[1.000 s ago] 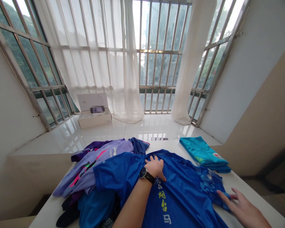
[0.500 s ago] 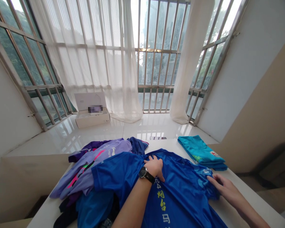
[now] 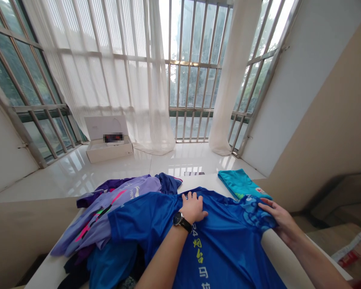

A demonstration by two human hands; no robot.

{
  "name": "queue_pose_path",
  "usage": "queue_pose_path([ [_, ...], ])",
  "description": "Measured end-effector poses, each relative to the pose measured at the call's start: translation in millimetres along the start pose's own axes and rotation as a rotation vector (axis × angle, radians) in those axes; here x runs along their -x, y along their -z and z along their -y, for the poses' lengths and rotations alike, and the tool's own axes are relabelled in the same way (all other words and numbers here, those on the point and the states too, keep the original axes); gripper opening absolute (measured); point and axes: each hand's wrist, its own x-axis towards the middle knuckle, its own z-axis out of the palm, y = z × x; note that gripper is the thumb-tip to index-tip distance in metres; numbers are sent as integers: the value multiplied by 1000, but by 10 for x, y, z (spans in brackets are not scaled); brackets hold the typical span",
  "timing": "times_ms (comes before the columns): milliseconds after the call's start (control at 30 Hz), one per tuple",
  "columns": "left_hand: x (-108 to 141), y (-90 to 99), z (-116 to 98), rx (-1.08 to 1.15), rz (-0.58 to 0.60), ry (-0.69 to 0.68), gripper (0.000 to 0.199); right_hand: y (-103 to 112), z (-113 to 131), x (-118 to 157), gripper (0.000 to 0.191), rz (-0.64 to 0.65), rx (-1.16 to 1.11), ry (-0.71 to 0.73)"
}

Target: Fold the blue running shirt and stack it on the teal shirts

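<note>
A blue T-shirt (image 3: 225, 237) with yellow and white lettering down its front lies spread over the table. On its upper part, close to the collar, rests my left hand (image 3: 194, 206), fingers spread and pressing the cloth; a black watch (image 3: 182, 221) is on that wrist. My right hand (image 3: 281, 220) has hold of the patterned sleeve at the shirt's right side, fingers on top and the thumb partly hidden. Just behind that sleeve sits a folded turquoise garment (image 3: 239, 181). The other sleeve overlaps a heap of clothes with a lilac shirt (image 3: 105, 212).
Behind the white table (image 3: 276, 257) runs a glossy white sill (image 3: 156, 162) carrying an open white box (image 3: 110, 151). Sheer curtains (image 3: 120, 80) hang before barred windows. To the right, a cardboard box (image 3: 337, 241) with red-and-white tape sits lower down.
The right-hand sleeve is spread flatter and farther back, now overlapping the turquoise garment's front. My right hand has moved with it. My left hand stays on the shirt; the view has shifted slightly right.
</note>
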Motion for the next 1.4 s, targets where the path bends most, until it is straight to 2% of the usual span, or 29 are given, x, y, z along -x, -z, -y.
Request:
queue_pose_path([
  [133,-77,-160,80,38,-62,-16,67,4,13,-193,43,-109,195,212],
  [367,-151,-314,172,42,-129,6,69,-72,-152,-291,41,-174,424,286],
  [533,-163,-310,185,100,-166,-5,71,-176,-235,-270,51,-164,578,317],
  [633,-179,-245,141,353,-212,-67,63,-298,-217,-205,46,-153,618,381],
  [700,-204,-191,85,551,-187,-105,50,-447,-186,-82,44,-158,621,427],
  [733,-217,-166,58,621,-150,-118,47,-540,-171,14,44,-141,617,461],
  [800,-239,-126,21,694,-44,-133,60,-739,-146,273,50,-5,604,535],
  [833,-244,-113,20,747,17,-126,70,-829,-136,423,56,155,594,567],
  [900,-241,-100,54,873,118,-73,82,-950,-120,715,74,538,567,489],
  [933,-237,-102,87,922,146,-36,83,-971,-114,833,79,666,534,442],
  [967,-232,-110,125,950,161,-5,80,-965,-107,917,80,738,503,402],
  [1000,-230,-123,164,946,164,10,76,-935,-100,963,77,750,477,384],
  [1067,-237,-163,229,858,152,-14,74,-826,-83,931,62,656,469,408],
  [1167,-270,-229,266,721,135,-72,74,-654,-39,656,46,472,578,440],
  [1233,-293,-255,259,688,128,-83,65,-610,13,424,44,422,707,452],
  [1300,-305,-258,246,694,126,-91,58,-657,87,224,45,474,818,473],
  [1400,-300,-220,245,724,136,-132,46,-872,222,24,47,678,898,485],
])
